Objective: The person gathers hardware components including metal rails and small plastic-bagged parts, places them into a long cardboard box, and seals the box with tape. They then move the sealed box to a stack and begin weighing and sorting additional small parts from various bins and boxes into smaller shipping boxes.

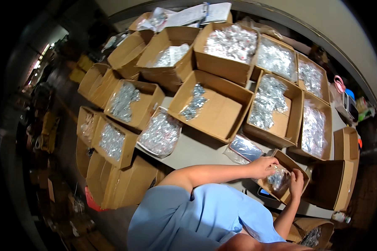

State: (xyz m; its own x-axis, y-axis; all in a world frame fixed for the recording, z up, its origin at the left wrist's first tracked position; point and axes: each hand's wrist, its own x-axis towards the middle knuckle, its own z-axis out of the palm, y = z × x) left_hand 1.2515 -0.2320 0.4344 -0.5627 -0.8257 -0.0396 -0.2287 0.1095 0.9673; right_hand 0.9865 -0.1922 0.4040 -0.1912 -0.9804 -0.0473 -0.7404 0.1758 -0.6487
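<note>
A small cardboard box [300,168] sits near the front right edge of the table, with clear plastic bags of shiny metal parts [275,179] inside. Over its left side, my left hand [262,167] has its fingers closed in a pinch at the edge of a plastic bag. On the opposite side, my right hand [296,184] reaches over the box wall with curled fingers. What its fingertips hold is too small to make out. A phone [246,147] lies on clear plastic just beyond my left hand.
Several open cardboard boxes with bagged parts crowd the table, including a large one [224,111] ahead. A bag-filled tray [160,134] stands left. An open carton [329,184] adjoins the small box on the right. Papers [192,16] lie at the back. Below right is another carton [322,228].
</note>
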